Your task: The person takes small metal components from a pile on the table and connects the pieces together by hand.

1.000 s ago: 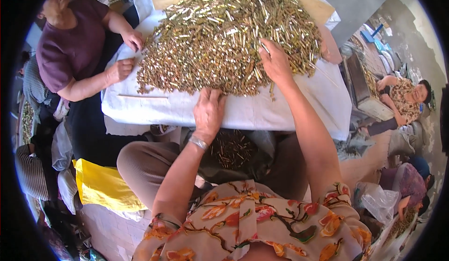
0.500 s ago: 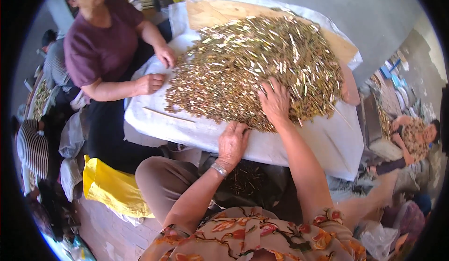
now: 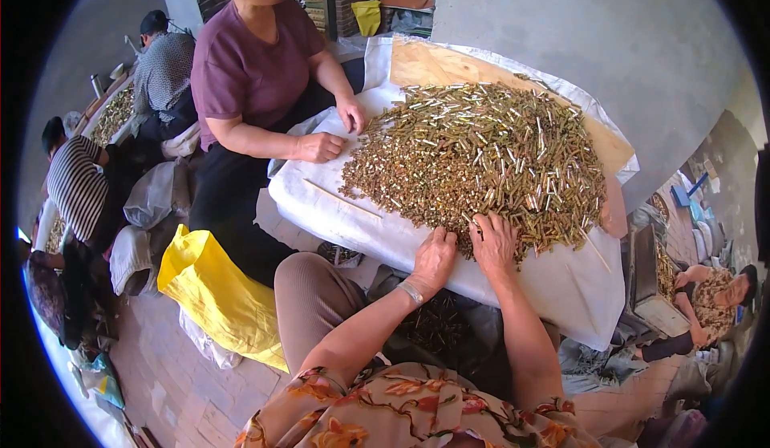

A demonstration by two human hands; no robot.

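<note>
A broad heap of short, cut, dried plant stems, brown, golden and pale, covers the middle of a white sheet. At the heap's near edge, my right hand is bent over the stems. A short dark stem piece appears between its thumb and forefinger. Just left of it, my left hand rests at the sheet's near side, knuckles up. Its fingers are curled together against the heap's edge, and their tips are hidden. A bracelet circles the left wrist.
Wooden boards border the heap's far side. Across to the left sits a person in a purple top, both hands by the heap. A long pale stick lies on the sheet. A yellow sack stands left of my knee. Other people sit farther off.
My right hand has drawn back from inside the heap to its near edge, beside my left hand. The view has shifted, so the whole scene sits lower and to the right.
</note>
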